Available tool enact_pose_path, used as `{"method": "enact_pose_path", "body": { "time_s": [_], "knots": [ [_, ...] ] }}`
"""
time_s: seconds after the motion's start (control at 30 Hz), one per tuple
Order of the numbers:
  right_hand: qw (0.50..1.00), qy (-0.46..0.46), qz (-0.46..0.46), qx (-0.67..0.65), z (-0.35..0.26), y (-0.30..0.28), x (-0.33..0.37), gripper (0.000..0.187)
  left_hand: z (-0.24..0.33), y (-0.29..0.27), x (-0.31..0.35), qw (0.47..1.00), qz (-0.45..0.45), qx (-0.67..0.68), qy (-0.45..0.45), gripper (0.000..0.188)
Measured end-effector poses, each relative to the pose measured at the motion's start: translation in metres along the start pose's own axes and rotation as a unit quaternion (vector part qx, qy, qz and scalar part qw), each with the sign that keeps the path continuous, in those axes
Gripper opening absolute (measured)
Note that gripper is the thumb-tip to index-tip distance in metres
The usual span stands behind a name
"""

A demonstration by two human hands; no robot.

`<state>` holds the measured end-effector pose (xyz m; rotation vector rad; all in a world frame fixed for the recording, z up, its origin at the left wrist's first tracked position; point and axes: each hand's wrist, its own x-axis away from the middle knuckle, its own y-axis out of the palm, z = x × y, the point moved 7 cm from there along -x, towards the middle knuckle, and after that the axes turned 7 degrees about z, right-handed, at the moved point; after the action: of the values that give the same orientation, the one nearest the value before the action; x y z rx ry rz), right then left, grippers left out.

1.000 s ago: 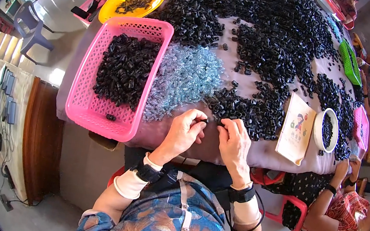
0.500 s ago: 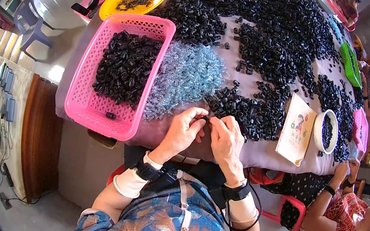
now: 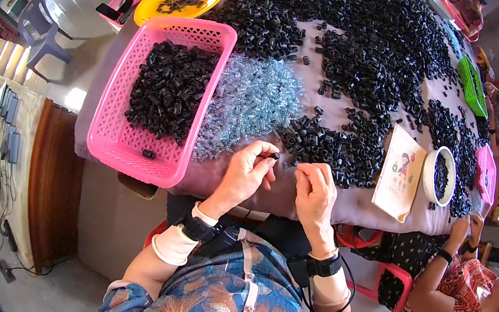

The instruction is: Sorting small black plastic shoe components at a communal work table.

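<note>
My left hand point(image 3: 241, 177) pinches a small black plastic piece point(image 3: 274, 156) between thumb and forefinger, just above the table's near edge. A little to the right, apart from it, my right hand point(image 3: 315, 197) has its fingertips pressed together; whatever they hold, if anything, is too small to make out. Beyond my left hand spreads a pile of small, pale, shiny coils point(image 3: 256, 96) that look like springs. Past my right hand lie loose black plastic pieces point(image 3: 333, 149). On the left stands a pink basket point(image 3: 212, 93) partly filled with similar black pieces.
A yellow dish point(image 3: 149, 5) with small dark bits sits behind the basket. To the right are a booklet point(image 3: 398, 177), a white round bowl point(image 3: 446, 198) and a green basket point(image 3: 473, 85). A co-worker point(image 3: 455, 300) sits at the right, hands at the table edge.
My hands have moved apart: the right has drawn back to the right from the left. The black piece now shows plainly in my left fingers, which have hardly moved.
</note>
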<state>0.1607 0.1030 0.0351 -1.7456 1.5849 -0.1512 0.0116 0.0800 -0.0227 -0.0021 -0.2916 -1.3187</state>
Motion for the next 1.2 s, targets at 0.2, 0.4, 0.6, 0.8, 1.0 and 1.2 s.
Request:
{"method": "enact_pose_path", "body": {
  "time_s": [0.2,0.4,0.6,0.8,1.0,1.2],
  "knots": [
    [0.989,-0.025,0.011,0.145,-0.009,0.008,-0.013,0.029,-0.002,0.002,0.000,1.000,-0.003,0.003,0.000,0.013],
    [0.990,-0.080,-0.042,0.107,-0.015,0.012,-0.008,0.025,-0.003,0.000,0.000,1.000,0.003,0.013,0.012,0.015],
    [0.990,-0.084,-0.002,0.110,0.007,-0.015,0.001,0.022,-0.003,0.001,-0.001,1.000,-0.010,0.016,-0.002,0.014],
    [0.994,-0.074,0.024,0.076,0.016,-0.020,0.002,0.017,-0.005,-0.001,-0.003,0.999,-0.011,0.031,0.000,0.014],
    [0.992,-0.093,0.032,0.082,-0.006,-0.009,-0.021,0.008,-0.003,0.000,-0.003,0.999,-0.009,0.041,0.000,0.013],
    [0.977,-0.059,-0.030,0.204,-0.012,0.021,-0.028,0.013,-0.001,-0.001,-0.001,0.999,0.009,0.032,0.002,0.014]
  ]
}}
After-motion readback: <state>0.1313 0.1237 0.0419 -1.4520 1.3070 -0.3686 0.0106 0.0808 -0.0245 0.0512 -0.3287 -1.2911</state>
